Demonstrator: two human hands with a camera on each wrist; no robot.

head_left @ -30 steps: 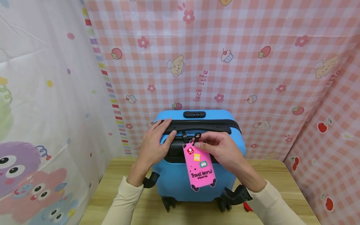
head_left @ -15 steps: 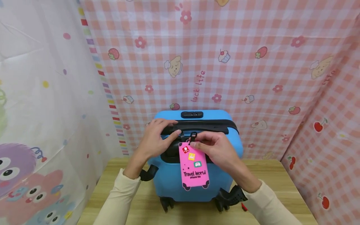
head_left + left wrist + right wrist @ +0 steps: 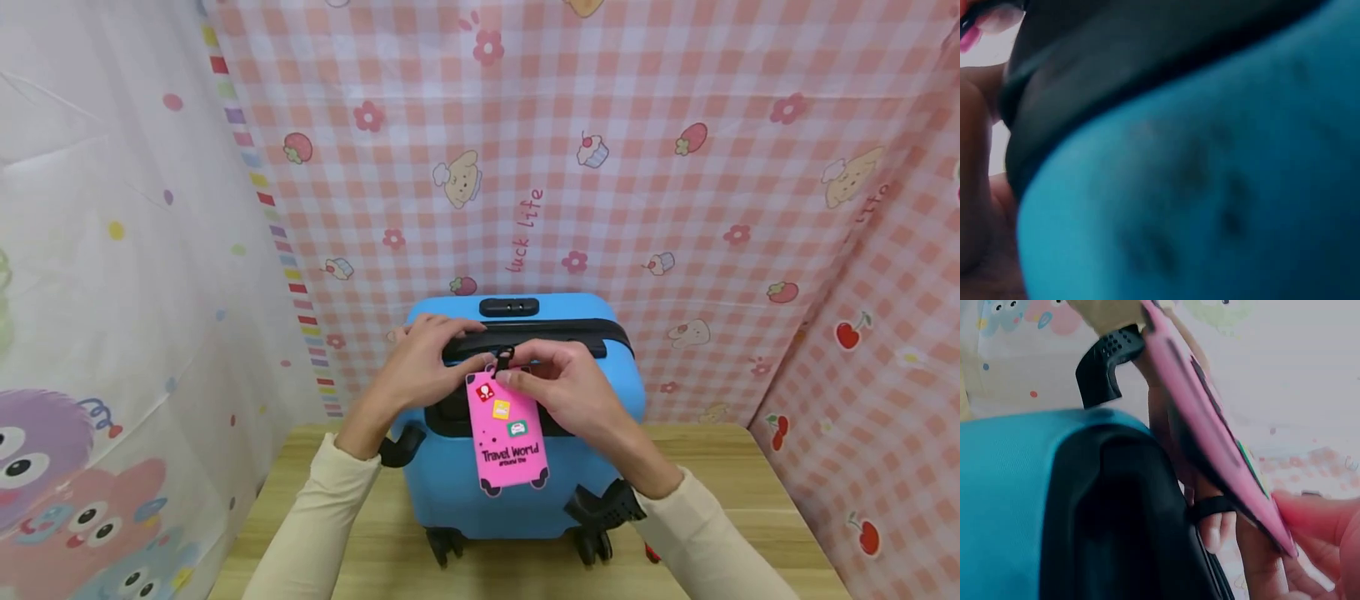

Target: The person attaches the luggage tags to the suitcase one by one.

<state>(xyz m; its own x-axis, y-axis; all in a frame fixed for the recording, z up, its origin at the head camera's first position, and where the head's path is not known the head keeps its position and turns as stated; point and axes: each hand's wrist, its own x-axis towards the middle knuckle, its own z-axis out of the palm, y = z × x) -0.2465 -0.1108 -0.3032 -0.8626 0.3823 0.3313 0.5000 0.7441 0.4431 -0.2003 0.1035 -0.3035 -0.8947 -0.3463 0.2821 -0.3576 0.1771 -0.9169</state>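
Observation:
A blue suitcase stands upright with its black top handle toward the back. In front of the handle hangs a pink luggage tag, printed "Travel World". My right hand pinches the tag's top by its black strap between thumb and fingers. My left hand reaches over the handle's left part, fingers bent loosely over its top, thumb tip right at the strap. The right wrist view shows the tag edge-on and the black strap beside left-hand fingers. The left wrist view is mostly blurred blue shell.
The suitcase's wheels stand on a wooden table. A small red object lies by the right sleeve. Black camera mounts sit at both wrists. A checked curtain hangs behind; a white cartoon curtain is on the left.
The right hand has carried the tag slightly left and up, closer to the left hand. The left hand has slid right along the handle, its fingers bending and its thumb reaching the strap.

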